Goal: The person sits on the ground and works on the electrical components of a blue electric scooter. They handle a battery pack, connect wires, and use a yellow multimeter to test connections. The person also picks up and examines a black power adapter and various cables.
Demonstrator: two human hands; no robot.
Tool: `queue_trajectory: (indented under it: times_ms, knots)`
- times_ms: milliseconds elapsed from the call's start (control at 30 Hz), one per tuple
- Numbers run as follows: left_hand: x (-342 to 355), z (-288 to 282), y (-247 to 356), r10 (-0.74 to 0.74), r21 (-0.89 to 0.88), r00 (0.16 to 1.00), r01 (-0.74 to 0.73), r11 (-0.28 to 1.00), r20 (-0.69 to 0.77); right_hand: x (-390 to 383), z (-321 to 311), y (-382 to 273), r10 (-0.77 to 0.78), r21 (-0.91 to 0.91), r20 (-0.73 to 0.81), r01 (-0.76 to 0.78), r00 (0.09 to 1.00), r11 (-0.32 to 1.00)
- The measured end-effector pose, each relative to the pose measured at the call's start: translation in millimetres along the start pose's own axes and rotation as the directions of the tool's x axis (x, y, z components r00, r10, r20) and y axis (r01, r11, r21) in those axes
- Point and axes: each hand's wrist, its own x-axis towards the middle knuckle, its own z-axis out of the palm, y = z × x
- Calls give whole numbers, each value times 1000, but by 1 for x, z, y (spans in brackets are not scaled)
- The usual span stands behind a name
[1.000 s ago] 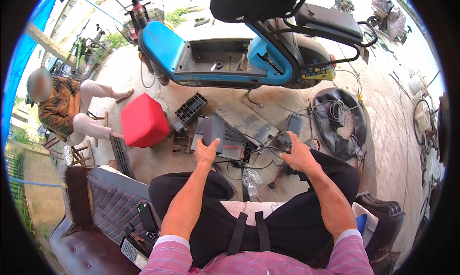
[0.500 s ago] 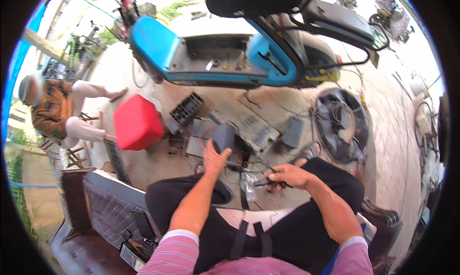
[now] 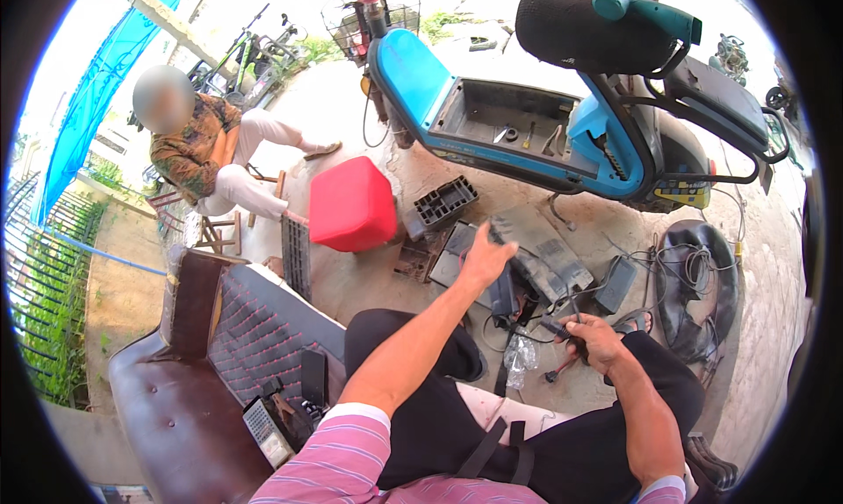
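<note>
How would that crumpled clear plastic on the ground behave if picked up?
The clear plastic would probably be floppy, given its creases. It seems thin and see-through, so likely light; its shine suggests it might be slippery.

Obstacles, far: one blue scooter (image 3: 606,175). Left: one red box (image 3: 353,204). Right: one black inner tube (image 3: 676,318). Between my hands: one black cable (image 3: 575,304). Passage: bare ground (image 3: 420,175) between box and scooter.
</note>
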Motion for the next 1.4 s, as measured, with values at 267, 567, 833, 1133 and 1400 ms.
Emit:
queue_trajectory:
  times_ms: [267, 567, 833, 1133, 1400]
  knots:
    - [-20, -87, 123, 229, -335, 895, -366, 868, -383, -8, 9, -2, -24, -9, -124, 23, 992, 1000]
    - [-119, 20, 38, 72, 172, 875, -174, 970, 478, 2, 15, 10, -148, -141, -162, 125, 976, 982]
    - [-86, 41, 12, -27, -19, 835, 45, 999, 550, -3, 22, 10, -214, -90, -50, 209, 976, 974]
    - [-95, 22, 49, 93, -49, 805, -79, 996, 586, 3, 10, 14, -278, -426, 12, 257, 960, 868]
    - [-96, 28, 50, 128, -92, 748, -90, 992, 651, -14, 23, 12, -292, -875, 121, 241, 949, 421]
